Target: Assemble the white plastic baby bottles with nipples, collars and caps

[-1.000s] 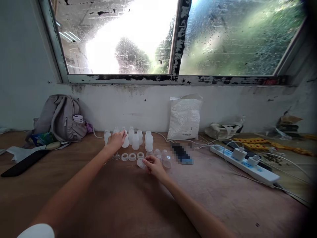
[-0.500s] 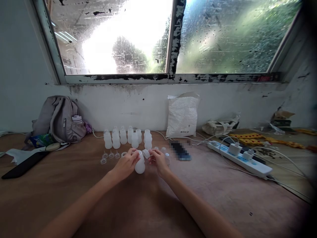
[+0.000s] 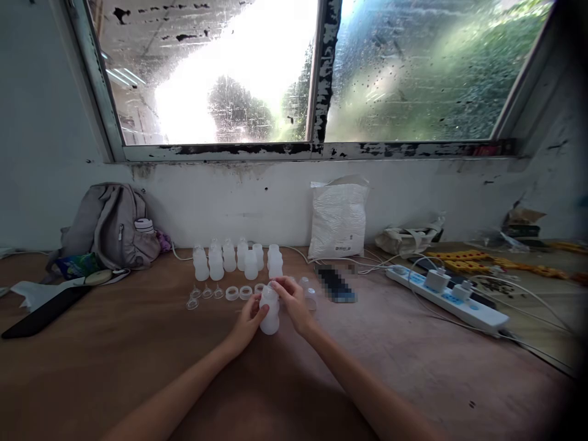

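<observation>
A frosted white baby bottle (image 3: 270, 320) stands upright just above the table, tilted little if at all. My left hand (image 3: 250, 320) is closed round its side, thumb towards me. At the bottle's mouth, my right hand (image 3: 290, 300) pinches the collar ring, which sits on top; the fingers partly cover it. Behind stand several more baby bottles (image 3: 215, 264), some with clear tops. White collar rings (image 3: 232, 293) lie in a row left of the held bottle, and clear nipples (image 3: 206, 292) lie farther left. Clear domed caps (image 3: 310, 299) are beside my right hand, partly hidden by it.
A blurred-out phone (image 3: 342, 289) lies right of the caps. Beyond it are a white power strip (image 3: 459, 300) with chargers and loose cables. A white plastic bag (image 3: 339, 217) leans on the wall. At left are a grey backpack (image 3: 113, 226) and a long black object (image 3: 46, 312).
My left hand has brought a bottle from the back row to the front. My right hand has moved the collar ring from the table onto its mouth. The view has shifted slightly.
</observation>
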### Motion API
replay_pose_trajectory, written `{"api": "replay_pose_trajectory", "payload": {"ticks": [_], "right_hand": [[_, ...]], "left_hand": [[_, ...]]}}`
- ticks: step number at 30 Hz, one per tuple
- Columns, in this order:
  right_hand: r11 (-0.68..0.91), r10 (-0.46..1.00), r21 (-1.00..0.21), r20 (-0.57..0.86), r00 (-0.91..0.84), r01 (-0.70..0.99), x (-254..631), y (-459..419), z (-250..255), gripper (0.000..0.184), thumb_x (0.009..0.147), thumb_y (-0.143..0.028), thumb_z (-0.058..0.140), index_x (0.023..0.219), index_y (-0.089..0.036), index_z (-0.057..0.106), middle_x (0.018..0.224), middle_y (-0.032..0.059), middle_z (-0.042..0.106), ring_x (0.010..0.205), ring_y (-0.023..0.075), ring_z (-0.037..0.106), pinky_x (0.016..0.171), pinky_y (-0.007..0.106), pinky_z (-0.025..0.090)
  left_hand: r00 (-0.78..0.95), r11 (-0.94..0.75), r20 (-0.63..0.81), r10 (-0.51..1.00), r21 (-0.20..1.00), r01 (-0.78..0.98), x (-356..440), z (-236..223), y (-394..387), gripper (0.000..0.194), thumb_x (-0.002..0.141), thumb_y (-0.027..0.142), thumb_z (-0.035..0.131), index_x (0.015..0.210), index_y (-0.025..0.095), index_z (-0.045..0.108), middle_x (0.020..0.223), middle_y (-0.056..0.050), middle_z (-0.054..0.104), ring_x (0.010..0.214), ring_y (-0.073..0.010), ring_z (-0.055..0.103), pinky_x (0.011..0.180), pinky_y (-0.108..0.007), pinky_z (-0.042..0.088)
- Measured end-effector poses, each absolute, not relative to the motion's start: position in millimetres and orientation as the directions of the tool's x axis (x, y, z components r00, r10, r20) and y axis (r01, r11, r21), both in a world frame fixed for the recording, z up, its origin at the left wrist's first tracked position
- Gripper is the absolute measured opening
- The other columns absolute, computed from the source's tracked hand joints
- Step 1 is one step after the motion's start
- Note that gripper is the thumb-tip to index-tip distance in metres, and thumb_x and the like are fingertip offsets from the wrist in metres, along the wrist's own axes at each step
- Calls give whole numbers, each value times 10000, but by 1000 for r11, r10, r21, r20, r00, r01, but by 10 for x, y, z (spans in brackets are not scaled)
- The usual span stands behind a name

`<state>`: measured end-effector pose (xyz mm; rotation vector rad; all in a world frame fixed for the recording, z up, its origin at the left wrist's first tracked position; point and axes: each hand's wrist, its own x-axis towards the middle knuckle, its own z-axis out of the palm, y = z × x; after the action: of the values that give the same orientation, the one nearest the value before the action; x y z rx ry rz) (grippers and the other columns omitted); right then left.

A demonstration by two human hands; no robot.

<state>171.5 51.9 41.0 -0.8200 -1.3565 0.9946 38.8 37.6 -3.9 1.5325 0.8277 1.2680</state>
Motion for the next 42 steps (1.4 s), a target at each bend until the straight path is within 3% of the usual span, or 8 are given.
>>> {"api": "replay_pose_trajectory", "payload": {"ticks": [7, 18, 25, 30, 34, 42], "right_hand": [[543, 834, -837, 528, -161, 69, 1726, 446, 432, 166, 785, -312, 482, 881, -217, 577, 889, 30, 612, 801, 153, 568, 690, 248, 442], [635, 766, -765, 605, -214, 108, 1739, 353, 498, 184, 791, -305, 476, 918, -234, 587, 912, 45, 608, 849, 198, 558, 769, 314, 423], [612, 785, -785, 590, -186, 91, 1703, 336, 432, 194, 764, -312, 503, 923, -230, 575, 938, 62, 598, 877, 217, 540, 815, 344, 396], [646, 759, -752, 614, -217, 131, 1675, 369, 328, 274, 729, -268, 554, 990, -233, 480, 999, 61, 566, 916, 203, 527, 825, 334, 388], [617, 767, -783, 578, -279, 74, 1666, 387, 324, 350, 694, -245, 589, 1010, -229, 440, 994, 48, 563, 933, 189, 527, 827, 315, 392], [473, 844, -880, 467, -263, -44, 1671, 438, 368, 400, 669, -287, 615, 1039, -212, 483, 972, 41, 563, 872, 172, 538, 783, 299, 417]], "left_hand": [[221, -233, 250, 943, 967, -99, 375, -94, 401, 468, 751, 485, 474, 1077, 152, 519, 1085, -80, 566, 1012, -217, 488, 851, -299, 387], [259, -235, 260, 930, 964, -122, 375, -50, 366, 467, 766, 477, 461, 1120, 173, 486, 1147, -72, 529, 1078, -218, 449, 906, -320, 356], [281, -279, 296, 913, 955, -98, 347, -44, 353, 488, 783, 480, 425, 1164, 176, 446, 1153, -80, 520, 1068, -214, 458, 893, -323, 367], [342, -354, 321, 883, 934, 38, 335, -88, 346, 626, 633, 345, 661, 1177, 164, 409, 1108, -93, 541, 969, -223, 512, 829, -339, 403], [284, -407, 358, 890, 903, 136, 336, -77, 330, 482, 645, 325, 646, 1067, 148, 495, 1024, -82, 580, 925, -222, 527, 801, -337, 412], [316, -325, 304, 899, 946, 14, 316, 40, 249, 468, 666, 341, 627, 1070, 134, 513, 994, -77, 589, 896, -213, 525, 783, -315, 413]]}}
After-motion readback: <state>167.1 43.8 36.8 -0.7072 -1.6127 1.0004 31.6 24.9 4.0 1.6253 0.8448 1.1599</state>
